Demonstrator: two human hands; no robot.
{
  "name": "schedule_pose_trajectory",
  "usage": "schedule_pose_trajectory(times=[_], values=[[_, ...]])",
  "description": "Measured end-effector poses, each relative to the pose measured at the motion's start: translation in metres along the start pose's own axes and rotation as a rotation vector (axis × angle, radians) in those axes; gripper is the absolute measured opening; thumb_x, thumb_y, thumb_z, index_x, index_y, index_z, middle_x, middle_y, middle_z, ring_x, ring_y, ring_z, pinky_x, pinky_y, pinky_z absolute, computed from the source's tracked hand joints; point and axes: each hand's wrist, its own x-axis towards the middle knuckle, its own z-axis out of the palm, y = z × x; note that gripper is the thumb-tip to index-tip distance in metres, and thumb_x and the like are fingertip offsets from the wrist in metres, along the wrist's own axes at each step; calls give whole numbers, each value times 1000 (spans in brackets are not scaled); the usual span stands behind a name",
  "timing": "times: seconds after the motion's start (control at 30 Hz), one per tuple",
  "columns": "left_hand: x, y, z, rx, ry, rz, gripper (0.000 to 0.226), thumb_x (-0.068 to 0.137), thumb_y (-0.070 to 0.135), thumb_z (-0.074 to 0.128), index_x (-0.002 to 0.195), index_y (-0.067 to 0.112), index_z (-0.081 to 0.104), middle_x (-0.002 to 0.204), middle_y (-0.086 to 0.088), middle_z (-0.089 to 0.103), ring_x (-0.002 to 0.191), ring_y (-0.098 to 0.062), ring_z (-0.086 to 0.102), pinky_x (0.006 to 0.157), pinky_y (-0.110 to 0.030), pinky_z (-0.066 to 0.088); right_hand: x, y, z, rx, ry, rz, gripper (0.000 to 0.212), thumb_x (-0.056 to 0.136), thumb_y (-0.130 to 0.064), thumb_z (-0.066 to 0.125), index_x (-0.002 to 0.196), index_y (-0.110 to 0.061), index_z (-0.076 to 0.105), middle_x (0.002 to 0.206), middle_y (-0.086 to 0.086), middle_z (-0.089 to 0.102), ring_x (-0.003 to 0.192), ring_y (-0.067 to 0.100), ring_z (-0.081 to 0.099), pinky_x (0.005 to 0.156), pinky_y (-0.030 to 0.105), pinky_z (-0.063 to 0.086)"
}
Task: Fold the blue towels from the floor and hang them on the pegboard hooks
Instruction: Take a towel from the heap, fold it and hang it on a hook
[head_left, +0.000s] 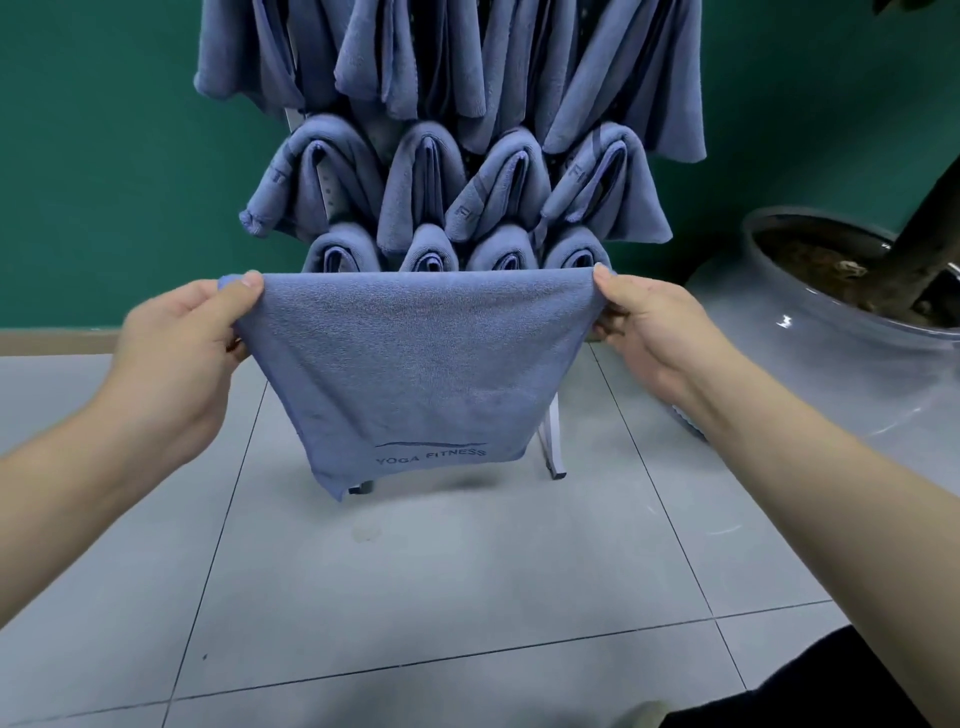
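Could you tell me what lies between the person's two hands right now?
In the head view, a blue towel spans the gap, its top edge stretched taut from the left hand to the right hand, each pinching a corner; the rest hangs down.

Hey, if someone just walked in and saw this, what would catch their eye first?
The blue towel stretched flat at centre, its top corners pinched by the left hand and right hand, with YOGA FITNESS printed near its bottom edge. Behind it, rows of folded towels hang against the green wall.
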Motion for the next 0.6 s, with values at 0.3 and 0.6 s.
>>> schedule_pose_trajectory(times=[0.3,0.6], values=[[-1,3,1,-63,21,-3,17,100,26,65,86,18,70,91,1,76,93,-17,70,95,-31,57,-6,-6,-2,40,-40,-22,18,104,-27,62,103,-13,72,103,7,78,92,19,73,80,31,59],[1,5,-4,24,5,21,12,96,4,65,98,12,73,95,0,79,95,-20,74,88,-30,60,-6,-8,-7,-40,4,-60,14,95,2,67,108,-4,70,104,14,74,90,23,73,80,31,61]])
